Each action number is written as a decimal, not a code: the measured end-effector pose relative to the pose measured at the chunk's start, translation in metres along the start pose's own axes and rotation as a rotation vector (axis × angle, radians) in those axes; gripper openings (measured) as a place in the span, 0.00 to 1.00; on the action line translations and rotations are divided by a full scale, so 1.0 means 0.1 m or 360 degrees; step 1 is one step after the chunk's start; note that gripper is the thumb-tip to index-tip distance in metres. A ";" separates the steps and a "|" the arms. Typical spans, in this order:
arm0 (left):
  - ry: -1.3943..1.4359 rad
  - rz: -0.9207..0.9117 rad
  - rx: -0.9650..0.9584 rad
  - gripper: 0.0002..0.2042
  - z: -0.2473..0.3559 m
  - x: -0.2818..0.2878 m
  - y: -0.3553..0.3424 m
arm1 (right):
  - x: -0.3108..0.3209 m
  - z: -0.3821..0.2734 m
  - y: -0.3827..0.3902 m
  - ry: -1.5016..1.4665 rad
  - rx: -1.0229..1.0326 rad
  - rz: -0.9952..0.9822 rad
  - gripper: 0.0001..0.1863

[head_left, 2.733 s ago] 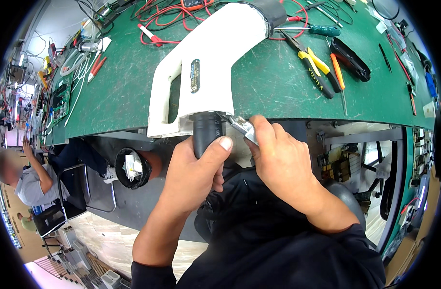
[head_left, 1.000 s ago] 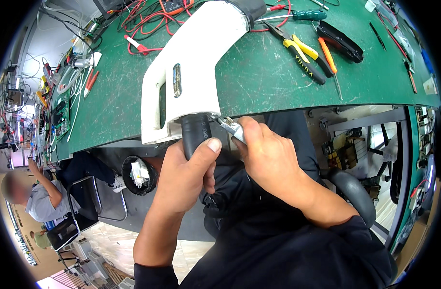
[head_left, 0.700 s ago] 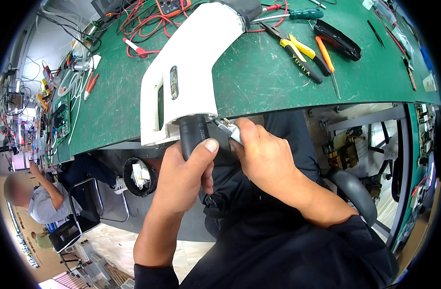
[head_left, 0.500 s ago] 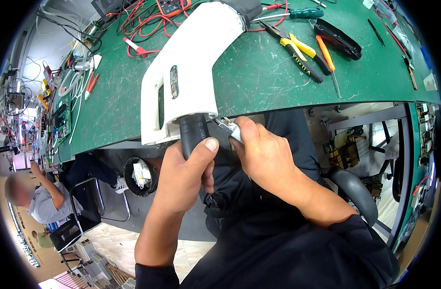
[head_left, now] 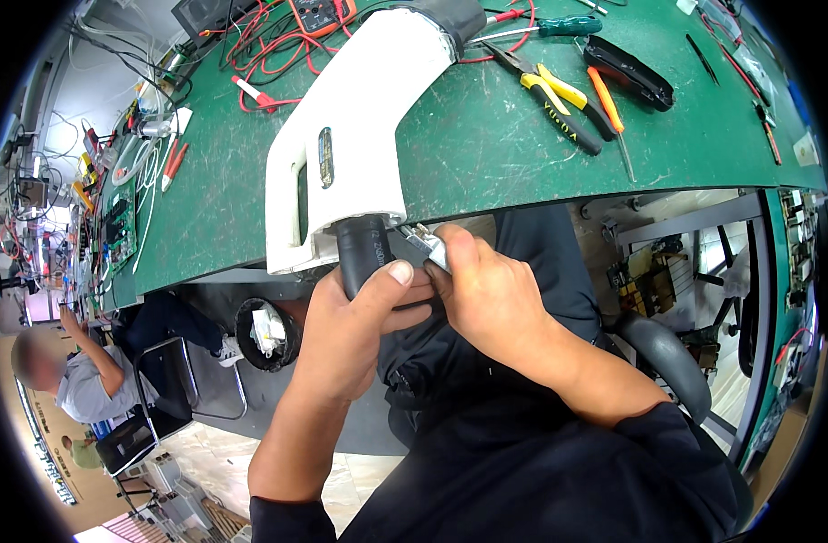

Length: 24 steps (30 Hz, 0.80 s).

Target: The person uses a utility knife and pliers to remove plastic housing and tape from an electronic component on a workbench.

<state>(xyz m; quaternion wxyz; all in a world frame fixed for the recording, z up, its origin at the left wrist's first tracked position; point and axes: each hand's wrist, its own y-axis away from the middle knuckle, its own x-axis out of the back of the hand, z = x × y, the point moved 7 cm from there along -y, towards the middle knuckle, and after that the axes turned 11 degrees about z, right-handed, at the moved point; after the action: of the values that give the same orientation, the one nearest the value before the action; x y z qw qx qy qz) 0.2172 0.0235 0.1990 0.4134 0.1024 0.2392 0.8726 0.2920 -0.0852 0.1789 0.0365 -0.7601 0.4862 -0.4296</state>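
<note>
In the head view, the left hand (head_left: 346,321) is closed around the black tube (head_left: 363,246), with the thumb lying along its side. Just ahead of this grip, the tube enters the open lower end of the white housing (head_left: 355,118), which lies on the green bench (head_left: 486,167) and overhangs its front edge. The right hand (head_left: 494,285) is clamped on a small silver metal tool (head_left: 427,245), and its tip points toward the joint, just right of the tube. Whether the tip touches anything, I cannot tell. The fingers of the left hand extend behind the tube toward the right hand; contact there is also unclear. Ahead and to the right of the right grip lie the pliers (head_left: 559,115) and the orange screwdriver (head_left: 606,98).

I judge that the step in hand is close work at this joint. The next move seems to call for a steady tube and a small, controlled motion of the tool.
</note>
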 end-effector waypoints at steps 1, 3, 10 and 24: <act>0.0067 -0.0039 0.0022 0.22 -0.02 0.00 -0.01 | 0.00 0.00 0.00 0.0012 0.0005 -0.0006 0.15; 0.0151 -0.0073 0.0054 0.22 -0.03 -0.01 -0.01 | 0.00 0.00 0.00 0.0029 0.0011 -0.0011 0.15; 0.0232 -0.0068 0.0062 0.20 -0.04 -0.01 0.00 | 0.01 0.00 -0.01 0.0057 0.0041 0.0002 0.14; 0.0190 -0.0012 0.0029 0.13 -0.06 0.01 0.01 | 0.00 0.00 0.01 0.0005 0.0037 0.0055 0.14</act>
<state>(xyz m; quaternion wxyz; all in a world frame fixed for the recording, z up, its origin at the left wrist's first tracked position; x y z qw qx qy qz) 0.2138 0.0217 0.1941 0.4009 0.0531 0.2717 0.8733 0.2910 -0.0862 0.1783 0.0520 -0.7505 0.4943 -0.4356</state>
